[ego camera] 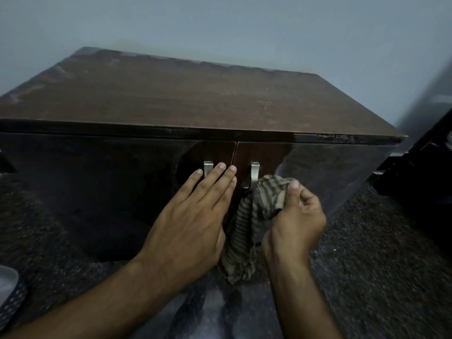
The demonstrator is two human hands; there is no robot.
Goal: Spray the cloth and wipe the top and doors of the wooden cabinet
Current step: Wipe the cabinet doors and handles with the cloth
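A dark wooden cabinet (186,104) stands against the wall, its brown top dusty and streaked. Two glossy doors meet in the middle, each with a metal handle: the left handle (208,168) and the right handle (254,174). My left hand (193,216) lies flat on the left door with fingers spread, covering the lower part of its handle. My right hand (297,214) grips a striped brown cloth (247,221), bunched against the right door beside its handle. The cloth's tail hangs down between my hands.
A pale rounded object (7,277) shows at the lower left edge. Dark furniture (425,182) stands to the right of the cabinet. The floor (381,265) is dark speckled stone. A grey wall (244,28) is behind the cabinet.
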